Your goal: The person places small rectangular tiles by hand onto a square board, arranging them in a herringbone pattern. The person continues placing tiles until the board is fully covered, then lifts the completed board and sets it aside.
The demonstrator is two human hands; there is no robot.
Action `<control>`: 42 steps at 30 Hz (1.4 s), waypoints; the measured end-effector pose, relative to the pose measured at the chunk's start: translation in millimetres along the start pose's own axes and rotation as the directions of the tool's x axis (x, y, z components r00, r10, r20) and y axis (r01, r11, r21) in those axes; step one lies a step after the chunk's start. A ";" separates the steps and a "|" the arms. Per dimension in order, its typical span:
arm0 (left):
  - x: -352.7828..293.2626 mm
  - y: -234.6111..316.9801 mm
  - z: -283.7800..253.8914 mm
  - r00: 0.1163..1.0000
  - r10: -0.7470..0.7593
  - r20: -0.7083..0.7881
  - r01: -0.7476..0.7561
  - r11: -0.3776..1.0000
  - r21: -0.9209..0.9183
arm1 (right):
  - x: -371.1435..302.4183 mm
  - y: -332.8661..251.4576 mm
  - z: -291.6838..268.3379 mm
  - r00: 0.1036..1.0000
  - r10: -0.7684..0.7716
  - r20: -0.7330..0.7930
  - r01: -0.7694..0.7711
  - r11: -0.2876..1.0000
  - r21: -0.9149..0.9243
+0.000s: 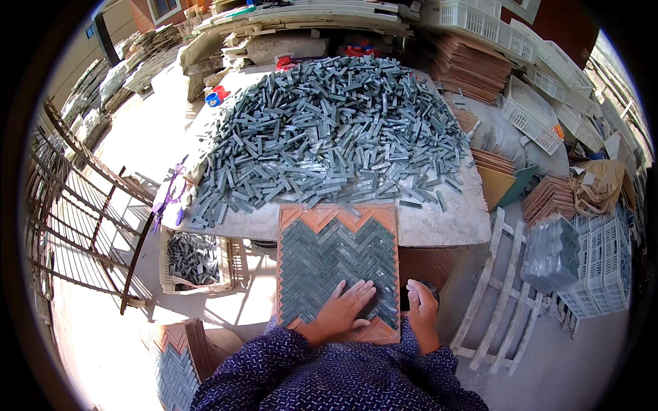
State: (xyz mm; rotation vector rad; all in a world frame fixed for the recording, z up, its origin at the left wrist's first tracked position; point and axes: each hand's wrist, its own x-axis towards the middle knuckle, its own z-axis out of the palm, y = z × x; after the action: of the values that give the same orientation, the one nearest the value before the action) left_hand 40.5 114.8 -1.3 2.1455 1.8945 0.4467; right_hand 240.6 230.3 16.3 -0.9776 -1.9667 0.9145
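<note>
A reddish-brown tray [395,274] with zigzag ends leans from the table edge toward my lap. Dark grey-green stone strips [322,257] fill it in a herringbone pattern. My left hand [340,312] lies flat on the lower part of the strips, fingers spread. Just off the tray's right edge is my right hand [423,312], raised with its fingers curled in; whatever they hold, if anything, is hidden. Beyond the tray a big heap of loose stone strips [336,130] covers most of the pale table [445,222].
A pale crate [165,264] of strips stands below the table's left side. Another filled panel [177,373] is at lower left, near a curved metal rack [89,212]. On the right are a slatted wooden pallet [497,294], wrapped tiles [550,253], white crates [531,113] and stacked brown trays [473,65].
</note>
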 end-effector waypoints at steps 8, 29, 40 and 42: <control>4.2 -133.9 -39.6 0.749 -0.574 -0.330 0.601 0.799 -0.027 | -5.7 14.5 -11.0 0.999 0.047 -0.016 -0.048 0.998 -0.038; 10.4 -109.9 -30.0 0.754 -0.520 -0.401 0.608 0.783 0.129 | -6.5 8.0 -11.7 0.999 0.041 -0.019 -0.042 0.999 -0.012; -51.6 -69.6 -23.5 0.825 -0.511 -0.241 0.539 0.839 0.068 | -16.4 -1.4 -0.7 0.994 -0.008 0.111 0.016 0.997 -0.073; -66.8 -63.6 -20.9 0.837 -0.497 -0.228 0.520 0.853 0.052 | -10.8 -11.7 12.4 0.968 -0.134 0.210 0.169 0.973 -0.156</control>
State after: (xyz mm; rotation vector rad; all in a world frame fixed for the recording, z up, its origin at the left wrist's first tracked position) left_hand -33.1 56.3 -10.5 1.5897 2.5520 0.4693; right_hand 231.1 212.6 17.0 -0.8421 -2.2875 0.7897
